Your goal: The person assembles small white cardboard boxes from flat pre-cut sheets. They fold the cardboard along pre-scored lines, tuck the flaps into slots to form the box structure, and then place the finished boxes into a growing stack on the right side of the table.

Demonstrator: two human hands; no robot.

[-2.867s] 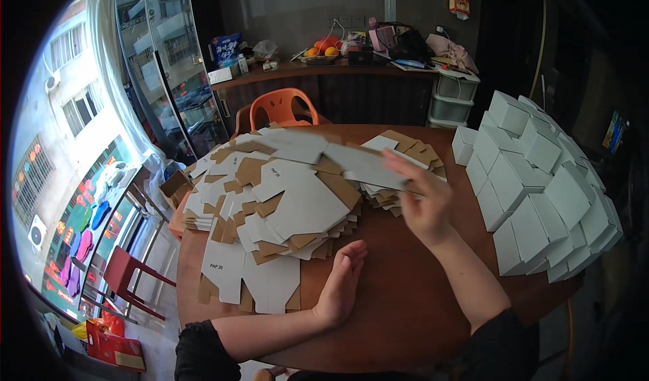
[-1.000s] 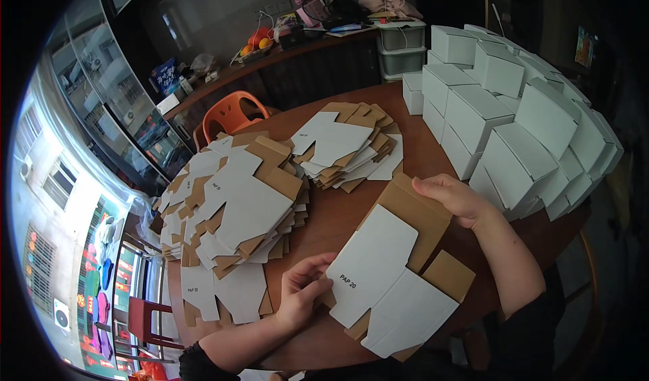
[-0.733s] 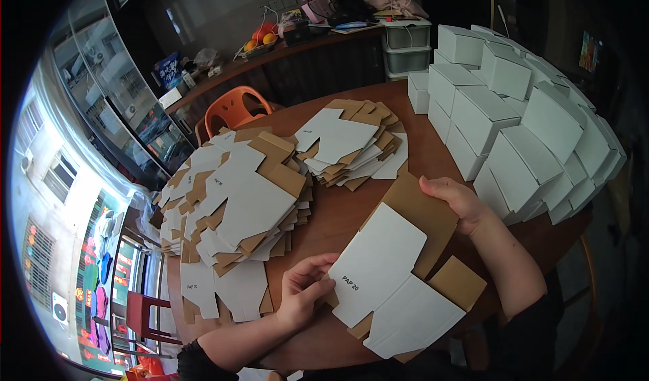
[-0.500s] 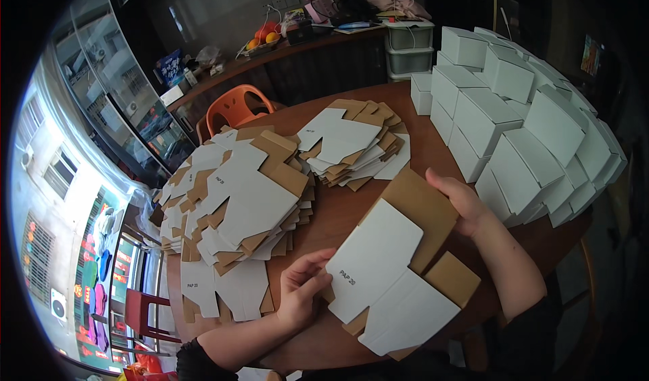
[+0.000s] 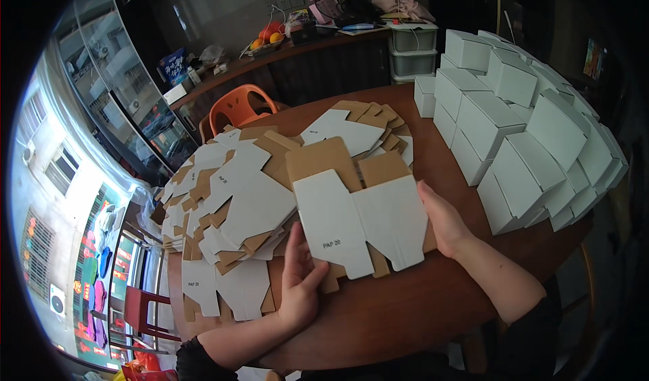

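Both hands on one flat, unfolded carton blank (image 5: 358, 222), white on its face with brown kraft flaps showing at the top and along the lower edge, held up just above the round brown wooden desk (image 5: 405, 313) near its front edge. Left hand (image 5: 301, 283) at the blank's lower left edge, thumb laid over the white face and fingers curled behind, so a closed grip on the cardboard. Right hand (image 5: 443, 222) pressed flat along the blank's right edge, fingers tucked behind the panel and largely hidden, palm touching the card; grip closed on that edge as far as can be seen. Blank partly creased, with the two white panels meeting at a shallow fold down the middle. To the left of the left hand, a sprawling loose heap of flat blanks (image 5: 230, 212), white and brown mixed, spilling toward the desk's left rim. Behind the held blank, a smaller fanned stack of blanks (image 5: 351, 131) near the desk's middle. Along the right side, a tall pile of assembled white boxes (image 5: 520, 131), stacked in several tiers. Beyond the desk, an orange plastic chair (image 5: 240, 107), and further back a dark sideboard (image 5: 318, 60) carrying fruit and assorted clutter.
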